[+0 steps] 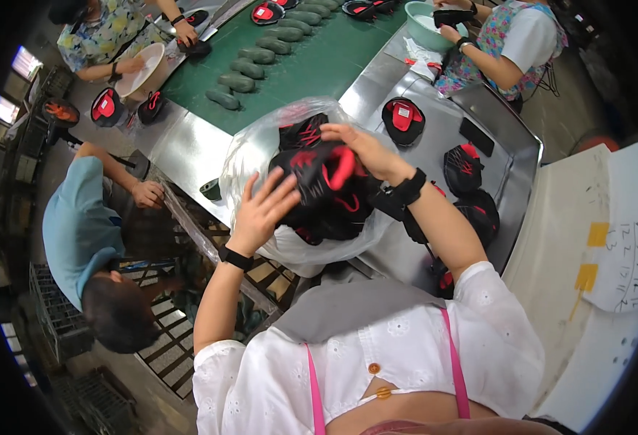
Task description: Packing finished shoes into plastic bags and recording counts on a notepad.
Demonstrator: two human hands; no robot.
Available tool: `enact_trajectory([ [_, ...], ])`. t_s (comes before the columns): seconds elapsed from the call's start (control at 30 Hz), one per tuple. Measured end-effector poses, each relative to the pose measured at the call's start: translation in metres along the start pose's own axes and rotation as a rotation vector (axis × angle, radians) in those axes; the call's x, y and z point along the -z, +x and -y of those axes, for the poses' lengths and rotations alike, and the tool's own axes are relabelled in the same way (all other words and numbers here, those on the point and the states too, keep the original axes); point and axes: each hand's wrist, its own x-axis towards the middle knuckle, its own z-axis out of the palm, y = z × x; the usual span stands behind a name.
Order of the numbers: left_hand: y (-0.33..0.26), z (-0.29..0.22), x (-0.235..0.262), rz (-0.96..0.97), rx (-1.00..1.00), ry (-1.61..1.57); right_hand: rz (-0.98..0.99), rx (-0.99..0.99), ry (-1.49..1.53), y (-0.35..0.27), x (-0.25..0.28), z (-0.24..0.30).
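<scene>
A clear plastic bag [246, 156] full of black and red shoe uppers rests at the near edge of a steel table [188, 148]. My left hand [264, 210] presses its spread fingers against the bag's left side, touching a black upper. My right hand [366, 148] reaches over the top of the pile and grips a black and red upper [326, 170] among the others. Both wrists wear black bands.
Loose black and red uppers [404, 119] lie on the steel to the right. A green belt [319, 61] carries several grey-green shoe lasts [239, 81]. Three other people work around the table. White sheets [609, 239] lie at right.
</scene>
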Motion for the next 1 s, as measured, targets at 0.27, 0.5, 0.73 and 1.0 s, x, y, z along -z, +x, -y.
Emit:
enact_trajectory([
  [0.27, 0.024, -0.011, -0.016, -0.383, -0.111, 0.090, 0.217, -0.103, 0.411, -0.081, -0.033, -0.027],
  [0.5, 0.051, -0.032, -0.015, -0.200, 0.966, -2.363, -0.283, 0.343, 0.006, -0.108, -0.034, -0.037],
  [0.73, 0.056, -0.032, -0.007, -0.456, 0.894, -1.786, -0.351, 0.756, -0.641, -0.120, -0.053, -0.021],
  [1.0, 0.048, -0.005, 0.006, -0.357, 0.691, -1.601, -0.111, 0.613, -0.381, -0.128, -0.016, 0.016],
])
